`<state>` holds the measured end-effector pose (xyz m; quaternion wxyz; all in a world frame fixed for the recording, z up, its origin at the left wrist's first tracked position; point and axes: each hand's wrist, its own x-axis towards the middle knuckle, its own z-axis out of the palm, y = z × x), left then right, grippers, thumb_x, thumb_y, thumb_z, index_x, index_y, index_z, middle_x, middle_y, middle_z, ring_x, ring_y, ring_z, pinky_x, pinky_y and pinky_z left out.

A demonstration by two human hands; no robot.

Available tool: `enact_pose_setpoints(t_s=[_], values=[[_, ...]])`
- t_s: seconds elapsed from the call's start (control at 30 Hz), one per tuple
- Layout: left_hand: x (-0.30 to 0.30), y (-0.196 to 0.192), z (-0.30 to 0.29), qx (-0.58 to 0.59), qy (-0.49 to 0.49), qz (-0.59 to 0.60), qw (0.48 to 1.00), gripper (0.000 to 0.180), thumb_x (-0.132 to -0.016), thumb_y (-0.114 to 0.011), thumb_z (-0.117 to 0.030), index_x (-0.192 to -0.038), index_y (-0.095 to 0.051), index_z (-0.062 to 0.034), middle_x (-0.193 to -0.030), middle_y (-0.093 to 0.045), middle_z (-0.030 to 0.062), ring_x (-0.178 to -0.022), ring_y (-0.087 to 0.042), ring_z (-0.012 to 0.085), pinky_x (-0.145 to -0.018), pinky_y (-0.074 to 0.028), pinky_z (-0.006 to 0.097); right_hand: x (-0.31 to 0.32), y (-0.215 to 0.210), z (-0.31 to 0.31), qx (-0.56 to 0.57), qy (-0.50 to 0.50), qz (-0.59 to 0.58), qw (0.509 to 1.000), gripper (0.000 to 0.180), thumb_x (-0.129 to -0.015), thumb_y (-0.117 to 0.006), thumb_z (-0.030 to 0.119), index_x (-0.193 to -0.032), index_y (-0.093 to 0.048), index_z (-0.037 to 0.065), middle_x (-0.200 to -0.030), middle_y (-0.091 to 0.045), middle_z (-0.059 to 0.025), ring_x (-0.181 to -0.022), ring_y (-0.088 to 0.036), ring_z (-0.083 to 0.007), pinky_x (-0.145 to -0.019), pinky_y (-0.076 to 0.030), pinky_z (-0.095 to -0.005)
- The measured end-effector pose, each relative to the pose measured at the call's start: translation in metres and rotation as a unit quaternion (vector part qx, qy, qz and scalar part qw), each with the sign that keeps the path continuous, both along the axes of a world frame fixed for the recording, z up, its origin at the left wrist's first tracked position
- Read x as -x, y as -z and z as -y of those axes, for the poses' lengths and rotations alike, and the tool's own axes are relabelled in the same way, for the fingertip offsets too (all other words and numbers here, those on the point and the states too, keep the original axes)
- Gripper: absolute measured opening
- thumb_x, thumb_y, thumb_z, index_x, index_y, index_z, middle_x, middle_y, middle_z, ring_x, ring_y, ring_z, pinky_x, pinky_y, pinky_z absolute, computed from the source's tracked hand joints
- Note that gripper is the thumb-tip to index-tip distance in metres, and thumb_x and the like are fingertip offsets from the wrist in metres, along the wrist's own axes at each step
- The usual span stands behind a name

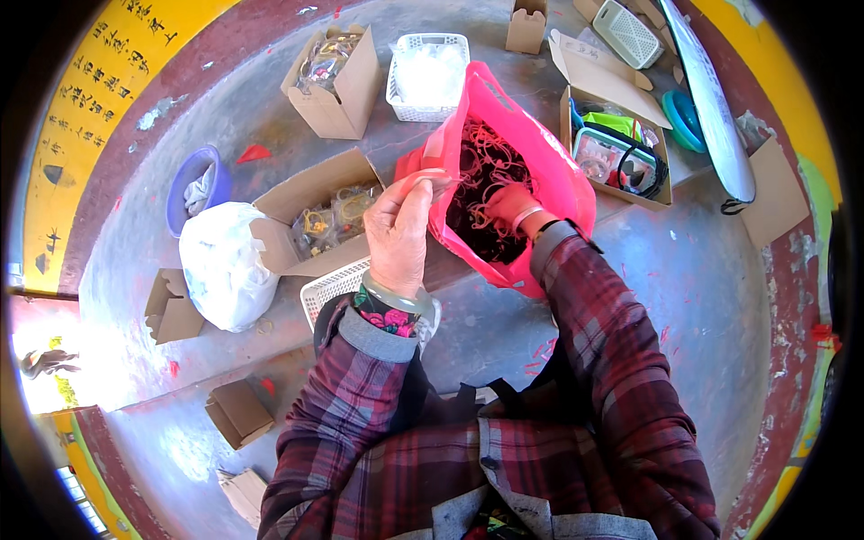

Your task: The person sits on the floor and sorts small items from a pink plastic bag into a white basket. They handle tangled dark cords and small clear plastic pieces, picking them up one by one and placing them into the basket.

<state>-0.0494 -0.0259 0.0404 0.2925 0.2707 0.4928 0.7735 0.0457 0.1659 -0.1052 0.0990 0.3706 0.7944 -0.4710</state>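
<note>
A bright pink bag (576, 180) stands open in front of me, filled with dark material and many thin, pale looped cords (486, 153). My right hand (513, 205) reaches inside it among the cords; its fingertips are partly hidden, so I cannot see whether they grip anything. Just outside the bag's left edge, my left hand (400, 220) is raised with thumb and fingers pinched together. Something thin and pale may be between those fingertips, too small to name. A bangle (396, 300) circles my left wrist.
An open carton (270, 202) of bagged items, a white plastic bag (229, 270) and a purple basin (193, 184) are at left. Farther off stand another carton (346, 99) and a white basket (423, 110). At right sits a carton (661, 184) of mixed goods.
</note>
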Motion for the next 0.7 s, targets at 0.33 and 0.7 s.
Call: enact_pose_setpoints(t_s=[0.33, 0.7], values=[[-0.004, 0.000, -0.004, 0.007, 0.019, -0.012, 1.000, 0.022, -0.089, -0.045, -0.009, -0.096, -0.061, 0.0053, -0.093, -0.064, 0.0139, -0.089, -0.061, 0.0199, -0.084, -0.045, 0.032, -0.034, -0.043, -0.028, 0.147, 0.117, -0.132, 0.973, 0.012, -0.081, -0.061, 0.009, -0.091, -0.064, 0.003, -0.070, -0.064, -0.0040, -0.057, -0.061, -0.0110, -0.048, -0.046, -0.0225], [-0.004, 0.005, -0.006, 0.035, 0.048, -0.005, 0.998, 0.022, -0.088, -0.046, -0.009, -0.095, -0.062, 0.0046, -0.094, -0.064, 0.0128, -0.089, -0.061, 0.0194, -0.084, -0.046, 0.032, -0.035, -0.104, -0.009, 0.349, 0.137, -0.355, 0.856, 0.011, -0.083, -0.044, 0.000, -0.082, -0.054, 0.005, -0.083, -0.063, -0.0093, -0.076, -0.064, -0.0181, -0.065, -0.053, -0.0256]])
